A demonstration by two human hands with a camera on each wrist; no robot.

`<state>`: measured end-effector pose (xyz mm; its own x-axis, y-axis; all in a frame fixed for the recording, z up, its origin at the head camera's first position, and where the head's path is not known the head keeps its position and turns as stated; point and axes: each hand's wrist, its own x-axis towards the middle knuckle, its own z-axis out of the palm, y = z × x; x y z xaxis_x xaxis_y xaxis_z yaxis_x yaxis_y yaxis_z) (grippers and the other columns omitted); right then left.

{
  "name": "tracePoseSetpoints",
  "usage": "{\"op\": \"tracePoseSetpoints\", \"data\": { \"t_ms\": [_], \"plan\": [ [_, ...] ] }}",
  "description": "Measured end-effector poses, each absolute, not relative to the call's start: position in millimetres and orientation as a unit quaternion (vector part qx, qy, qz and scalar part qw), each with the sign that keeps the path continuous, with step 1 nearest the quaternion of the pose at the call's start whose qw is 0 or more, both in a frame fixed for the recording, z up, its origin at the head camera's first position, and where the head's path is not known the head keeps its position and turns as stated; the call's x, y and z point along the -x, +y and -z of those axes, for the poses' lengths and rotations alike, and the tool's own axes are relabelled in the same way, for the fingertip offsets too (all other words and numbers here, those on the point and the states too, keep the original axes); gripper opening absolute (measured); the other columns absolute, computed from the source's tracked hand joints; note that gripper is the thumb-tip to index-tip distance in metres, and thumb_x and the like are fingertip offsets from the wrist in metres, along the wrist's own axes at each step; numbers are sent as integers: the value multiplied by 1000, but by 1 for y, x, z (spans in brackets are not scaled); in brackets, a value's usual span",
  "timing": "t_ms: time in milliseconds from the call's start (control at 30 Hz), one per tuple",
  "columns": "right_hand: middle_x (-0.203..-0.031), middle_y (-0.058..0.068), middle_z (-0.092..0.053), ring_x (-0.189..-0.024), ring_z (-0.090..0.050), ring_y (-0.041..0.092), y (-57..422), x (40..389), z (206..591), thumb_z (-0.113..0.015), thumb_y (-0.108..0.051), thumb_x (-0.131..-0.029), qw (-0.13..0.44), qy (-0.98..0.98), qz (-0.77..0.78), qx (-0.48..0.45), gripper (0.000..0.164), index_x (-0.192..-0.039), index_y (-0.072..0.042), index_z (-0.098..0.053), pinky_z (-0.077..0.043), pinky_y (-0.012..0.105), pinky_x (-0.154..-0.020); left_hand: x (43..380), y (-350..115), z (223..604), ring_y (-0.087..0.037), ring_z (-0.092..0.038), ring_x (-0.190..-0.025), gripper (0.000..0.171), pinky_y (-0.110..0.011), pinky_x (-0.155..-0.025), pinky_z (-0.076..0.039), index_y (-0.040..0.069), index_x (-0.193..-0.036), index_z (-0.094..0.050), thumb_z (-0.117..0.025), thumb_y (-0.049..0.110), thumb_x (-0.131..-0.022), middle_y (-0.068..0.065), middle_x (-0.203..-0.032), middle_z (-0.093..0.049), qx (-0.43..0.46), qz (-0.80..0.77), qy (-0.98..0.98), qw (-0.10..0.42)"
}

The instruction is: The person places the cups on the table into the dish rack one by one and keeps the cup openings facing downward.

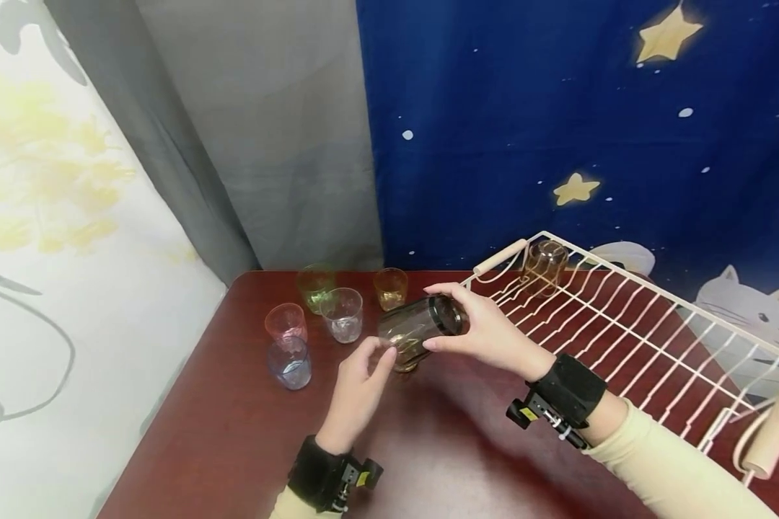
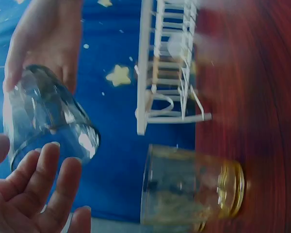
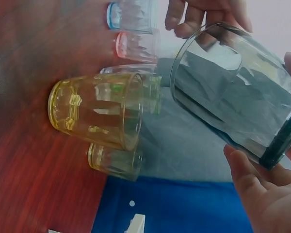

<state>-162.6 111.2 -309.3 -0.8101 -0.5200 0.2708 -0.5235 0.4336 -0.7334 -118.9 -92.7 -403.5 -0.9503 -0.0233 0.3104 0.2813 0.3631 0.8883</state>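
Fingers [image 1: 451,290] of the right hand [image 1: 490,331] are clamped around the base end of a grey-tinted glass [image 1: 412,324], thumb on the near side. These fingers hold the glass above the tabletop [image 1: 234,440], tilted, its mouth directed toward the left hand [image 1: 358,382]. Left-hand fingers are apart and loosely bent, beside the rim; contact with the rim cannot be confirmed.

Nearest yellow glass [image 3: 92,104]: upright on the tabletop, below the right fingers' grip and partly hidden by the grey-tinted glass in the head view. Far yellow glass [image 1: 391,288]: upright, beyond the fingers of both hands.

Left of the left fingers, near to far: blue glass [image 1: 290,366], then pink glass [image 1: 287,321]. Clear glass [image 1: 342,316]: beyond the left fingers and slightly to their left, with the green glass [image 1: 315,287] behind it. These four glasses stand upright.

Right of the right fingers: white wire rack [image 1: 656,339] with wooden handles [image 1: 501,257]. Brown glass [image 1: 545,268]: in the rack's far end, beyond the right fingers. Backdrop past all fingers: grey curtain [image 1: 266,130] and blue star-printed curtain [image 1: 480,144].
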Motion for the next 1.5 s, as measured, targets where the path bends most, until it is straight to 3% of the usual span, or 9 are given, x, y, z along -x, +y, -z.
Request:
{"op": "tracePoseSetpoints", "data": {
  "t_ms": [100, 233, 333, 533, 833, 1033, 1300, 1500],
  "plan": [
    [-105, 4, -61, -89, -59, 13, 109, 163, 305, -78, -21, -70, 9, -850, -422, -314, 65, -126, -12, -46, -47, 33, -79, 119, -102, 406, -7, -58, -75, 22, -24, -67, -47, 20, -96, -60, -53, 39, -89, 5, -85, -64, 84, 528, -831, 155],
    [-107, -3, -61, -90, -59, 8, 118, 179, 317, -79, -34, -67, 35, -856, -409, -314, 67, -126, -21, -47, -46, 32, -80, 122, -112, 408, -3, -57, -80, 14, -26, -71, -47, 22, -97, -62, -56, 32, -89, 12, -88, -62, 94, 454, -864, 196],
    [-108, -8, -60, -91, -58, 5, 129, 190, 324, -78, -44, -64, 55, -866, -395, -302, 70, -125, -28, -47, -46, 29, -81, 125, -117, 408, -4, -58, -87, 12, -28, -76, -47, 19, -97, -63, -60, 25, -87, 10, -92, -63, 96, 401, -883, 224],
    [-111, -3, -61, -92, -59, 10, 148, 198, 315, -75, -51, -64, 90, -890, -350, -278, 72, -127, -29, -47, -45, 32, -80, 131, -132, 407, -15, -61, -94, 16, -33, -81, -47, 14, -100, -63, -61, 20, -85, 1, -97, -65, 77, 335, -904, 253],
    [-117, 5, -58, -97, -57, 19, 171, 211, 309, -77, -50, -63, 99, -914, -322, -227, 74, -128, -30, -46, -44, 38, -79, 130, -169, 412, -23, -58, -98, 18, -40, -82, -45, 12, -100, -62, -60, 21, -85, -5, -97, -63, 8, 289, -925, 247],
    [-126, 11, -52, -112, -50, 26, 188, 216, 305, -77, -46, -65, 95, -921, -313, -213, 74, -129, -26, -46, -40, 44, -87, 132, -186, 421, -27, -58, -94, 18, -43, -78, -45, 9, -98, -62, -60, 19, -83, -8, -96, -64, -14, 255, -932, 257],
    [-116, 7, -55, -98, -54, 23, 215, 227, 301, -76, -47, -66, 103, -933, -279, -203, 74, -129, -22, -46, -42, 41, -79, 134, -200, 430, -26, -60, -92, 17, -43, -75, -46, 7, -96, -62, -58, 18, -84, -9, -96, -62, -31, 261, -931, 252],
    [-122, 13, -52, -101, -53, 29, 239, 235, 297, -76, -45, -67, 104, -947, -227, -200, 76, -130, -17, -44, -42, 46, -78, 135, -204, 435, -28, -61, -88, 14, -44, -70, -47, 9, -93, -61, -56, 19, -86, -8, -94, -62, -41, 251, -939, 231]
  ]
}}
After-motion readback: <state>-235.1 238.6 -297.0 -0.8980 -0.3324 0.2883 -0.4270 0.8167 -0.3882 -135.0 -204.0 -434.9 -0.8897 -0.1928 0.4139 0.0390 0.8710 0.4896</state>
